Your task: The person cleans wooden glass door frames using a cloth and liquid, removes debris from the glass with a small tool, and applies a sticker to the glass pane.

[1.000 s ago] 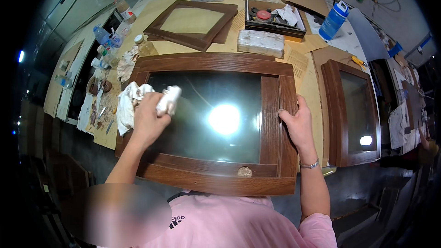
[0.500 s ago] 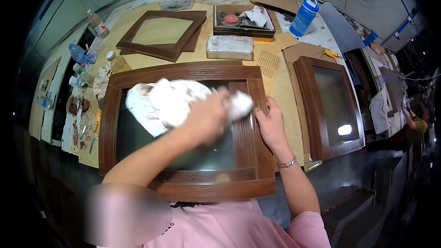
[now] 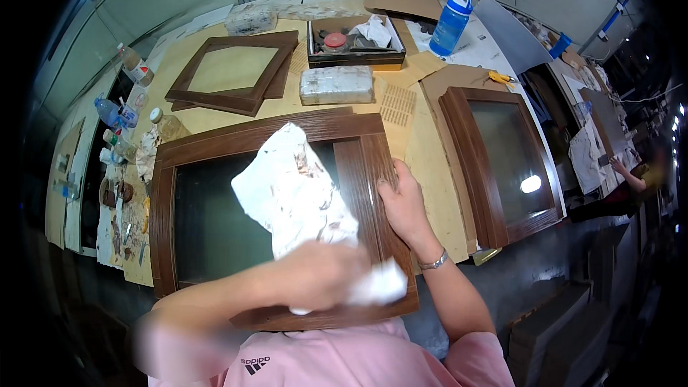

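Observation:
A brown wooden cabinet door with a glass pane [image 3: 215, 193] lies in front of me on the table. My left hand [image 3: 322, 272], a little blurred, is closed on a bunched white rag [image 3: 294, 193] over the door's near right part. Brown smudges mark the rag, which trails across the glass and pokes out right of the hand. At the door's right edge, my right hand [image 3: 405, 204] grips the frame, thumb on top; its other fingers are partly hidden. A metal bracelet [image 3: 433, 261] circles the right wrist.
Further glass doors [image 3: 505, 165] are stacked at right. Beyond lie empty brown frames [image 3: 233, 72], a wrapped block [image 3: 337, 84], an open box [image 3: 356, 46] and a blue bottle [image 3: 451, 23]. Several bottles [image 3: 134, 64] line the left side. Another person [image 3: 631, 186] stands far right.
My left hand has swept the rag from mid-pane toward me, to the door's near right part. My right hand stays on the frame's right edge. The whole view has shifted slightly.

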